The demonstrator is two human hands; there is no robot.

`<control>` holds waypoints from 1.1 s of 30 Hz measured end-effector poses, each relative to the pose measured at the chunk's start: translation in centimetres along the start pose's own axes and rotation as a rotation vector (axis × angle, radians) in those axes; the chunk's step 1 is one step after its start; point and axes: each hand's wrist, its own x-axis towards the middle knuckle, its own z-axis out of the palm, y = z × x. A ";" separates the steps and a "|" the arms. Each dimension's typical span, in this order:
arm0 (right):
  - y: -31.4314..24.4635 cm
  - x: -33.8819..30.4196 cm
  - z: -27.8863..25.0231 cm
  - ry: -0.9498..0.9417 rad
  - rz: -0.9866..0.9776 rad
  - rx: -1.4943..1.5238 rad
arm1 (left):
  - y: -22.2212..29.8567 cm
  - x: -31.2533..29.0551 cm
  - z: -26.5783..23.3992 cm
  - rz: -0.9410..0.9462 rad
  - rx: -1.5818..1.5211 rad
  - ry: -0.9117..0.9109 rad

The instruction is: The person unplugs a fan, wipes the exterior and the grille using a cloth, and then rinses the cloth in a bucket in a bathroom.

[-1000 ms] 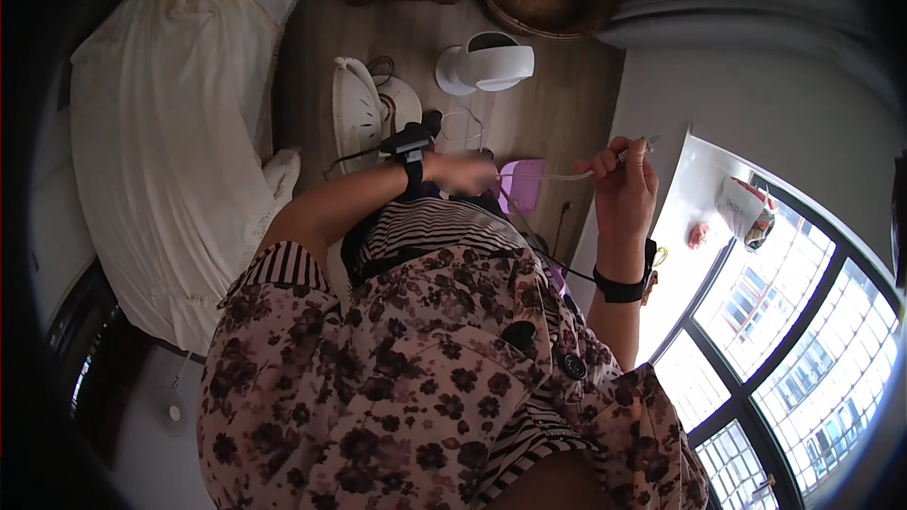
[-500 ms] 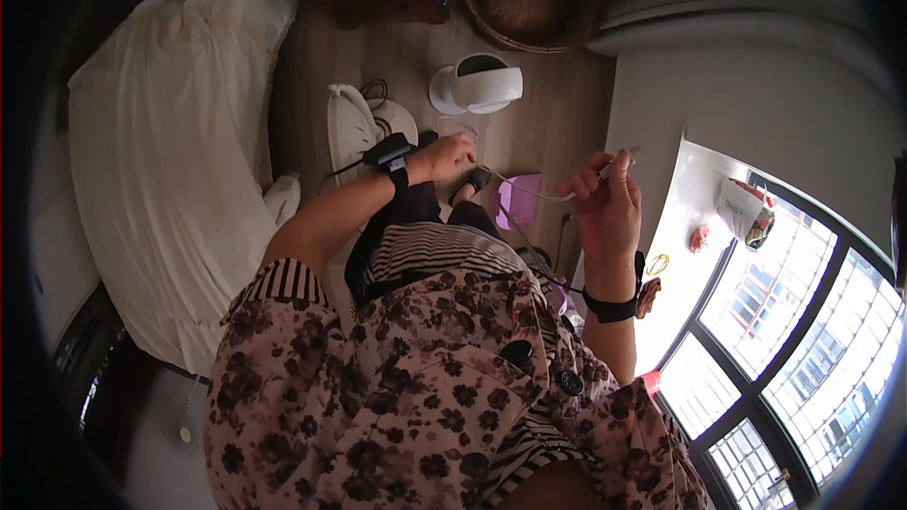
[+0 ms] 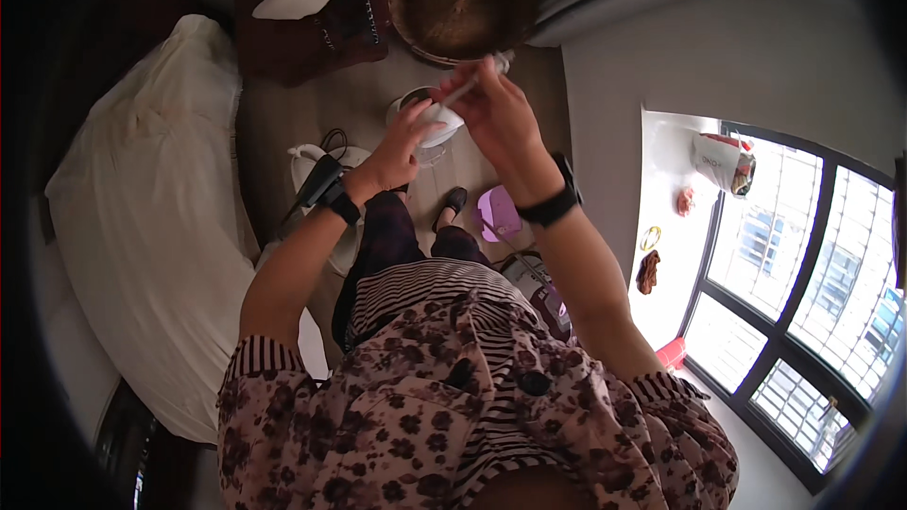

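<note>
A white cord [image 3: 460, 92] runs between my two hands at the upper middle of the view. My right hand [image 3: 501, 118] is raised and closed around it, with a pale plug-like end [image 3: 504, 60] sticking out past the fingertips. My left hand [image 3: 392, 151] is lower and to the left, its curled fingers at the cord's other visible stretch; motion smears the fingertips a little. Right behind the hands, a white rounded appliance [image 3: 438, 132] stands on the floor, partly covered by them.
A white-draped bulky thing [image 3: 142, 227] fills the left side. At the back are a dark red cabinet [image 3: 293, 47] and a round woven basket [image 3: 402, 0]. A purple item [image 3: 498, 212] lies near my feet. A barred window [image 3: 765, 246] is on the right.
Both hands have moved forward and closer together, the right one swinging inward with the cord. The cord stretch between them is shorter. My view has shifted right.
</note>
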 end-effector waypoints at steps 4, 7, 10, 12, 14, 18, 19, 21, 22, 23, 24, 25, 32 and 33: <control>-2.3 5.5 -1.9 0.041 -0.100 0.139 | -1.8 2.5 1.0 -0.058 -0.113 0.153; -1.7 9.0 -4.8 0.081 -0.183 0.114 | -2.5 3.7 1.0 -0.534 -0.881 0.090; -2.1 13.2 -14.6 0.224 -0.090 -0.040 | -3.2 6.6 1.7 -0.562 -0.700 0.000; -0.8 12.5 -15.5 0.401 0.059 -0.118 | -3.6 6.1 1.5 -0.622 -0.714 -0.012; 0.4 11.8 -16.3 0.577 0.191 -0.194 | -3.5 5.9 1.4 -0.667 -0.723 -0.034; 2.4 10.6 -19.7 0.822 0.386 -0.187 | -2.9 6.2 1.7 -0.461 -0.691 0.026; 2.5 10.3 -20.1 0.854 0.434 -0.121 | -2.7 6.5 1.7 -0.381 -0.577 -0.030; 2.3 10.2 -20.8 0.865 0.529 -0.063 | -2.1 7.5 1.9 -0.318 -0.537 -0.035; 1.9 10.0 -21.4 0.873 0.629 -0.011 | -1.6 8.3 2.2 -0.261 -0.503 -0.032; 1.8 9.6 -21.5 0.859 0.625 0.062 | -1.1 9.1 2.6 -0.202 -0.471 -0.029; 1.5 9.3 -21.7 0.872 0.599 0.078 | -0.6 10.0 2.9 -0.177 -0.479 -0.046; 1.6 8.8 -20.0 0.864 0.576 -0.040 | -0.7 9.8 2.7 -0.193 -0.464 -0.042; 1.6 2.3 -8.3 0.646 0.342 -0.464 | 1.0 8.4 3.2 -0.326 -0.437 0.007; 2.2 2.2 -8.1 0.757 0.285 -0.537 | 1.1 7.9 4.0 -0.347 -0.443 -0.043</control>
